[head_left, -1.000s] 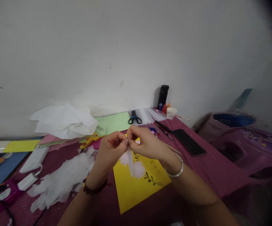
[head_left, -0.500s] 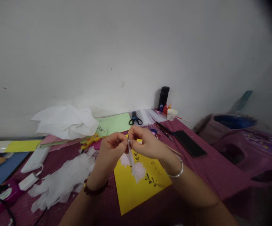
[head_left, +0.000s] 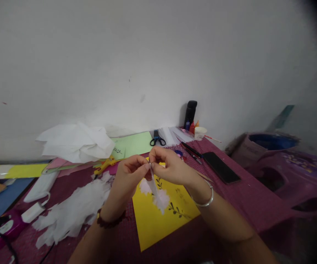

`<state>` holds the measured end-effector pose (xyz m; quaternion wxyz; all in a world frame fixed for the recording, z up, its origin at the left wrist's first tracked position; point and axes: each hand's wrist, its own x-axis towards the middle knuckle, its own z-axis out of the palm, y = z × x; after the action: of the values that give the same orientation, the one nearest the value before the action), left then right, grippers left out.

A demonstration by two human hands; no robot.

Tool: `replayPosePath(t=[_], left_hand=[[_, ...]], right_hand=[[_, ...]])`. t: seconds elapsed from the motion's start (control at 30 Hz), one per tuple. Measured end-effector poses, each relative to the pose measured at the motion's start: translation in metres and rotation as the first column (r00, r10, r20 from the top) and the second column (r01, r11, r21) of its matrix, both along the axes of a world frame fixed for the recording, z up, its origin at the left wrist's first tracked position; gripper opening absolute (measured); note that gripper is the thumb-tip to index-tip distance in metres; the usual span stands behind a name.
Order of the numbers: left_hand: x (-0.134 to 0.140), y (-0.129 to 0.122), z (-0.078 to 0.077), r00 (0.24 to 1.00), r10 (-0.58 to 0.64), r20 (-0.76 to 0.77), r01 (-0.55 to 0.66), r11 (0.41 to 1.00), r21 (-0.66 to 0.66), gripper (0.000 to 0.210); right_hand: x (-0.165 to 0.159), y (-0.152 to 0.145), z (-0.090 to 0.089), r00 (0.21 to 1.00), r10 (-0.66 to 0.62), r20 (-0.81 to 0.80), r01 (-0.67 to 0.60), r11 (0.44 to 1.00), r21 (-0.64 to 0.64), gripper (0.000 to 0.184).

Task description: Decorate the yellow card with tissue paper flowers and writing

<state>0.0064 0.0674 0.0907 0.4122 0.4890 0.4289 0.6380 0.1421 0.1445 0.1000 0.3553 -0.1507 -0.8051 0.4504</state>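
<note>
Between my two hands hangs a thin strip of white tissue paper (head_left: 153, 184), pinched at its upper end. My left hand (head_left: 132, 176) holds it between thumb and forefinger, and my right hand (head_left: 172, 167) pinches the same end from the other side; the fingertips of both almost meet. Below them lies a yellow card (head_left: 158, 231) with painted dark leaf sprigs (head_left: 177, 209) and pale pink paper flowers (head_left: 161, 200). A heap of torn white tissue (head_left: 77, 205) lies left of my left wrist.
Behind the hands are scissors (head_left: 157, 138), a green sheet (head_left: 136, 143), crumpled white paper (head_left: 77, 143) and a yellow glue gun (head_left: 105, 165). At right lie a phone (head_left: 221, 167), pens (head_left: 191, 149), a paper cup (head_left: 199, 133) and paint bottles (head_left: 192, 127). A purple stool (head_left: 306, 176) stands beyond the table edge.
Both hands stay at almost the same spot with the tissue strip pinched. The strip's hanging end has swung slightly to the right.
</note>
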Motion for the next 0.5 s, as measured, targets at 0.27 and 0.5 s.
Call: replayPosePath(t=[0.27,0.5], left_hand=[[0.0001,0.0007,-0.0034,0.987,0.132,-0.093,-0.132,0.991,0.007,0.013],[0.0048,-0.0017,0.0015,0.959,0.268,-0.089,-0.268,0.963,0.013,0.012]], right_hand=[[-0.0001,-0.0021,0.0011,1.000,0.022,0.007,-0.022,1.000,-0.022,0.008],[-0.0026,-0.0019,-0.0002,0.999,0.006,-0.052,-0.011,0.996,-0.090,0.006]])
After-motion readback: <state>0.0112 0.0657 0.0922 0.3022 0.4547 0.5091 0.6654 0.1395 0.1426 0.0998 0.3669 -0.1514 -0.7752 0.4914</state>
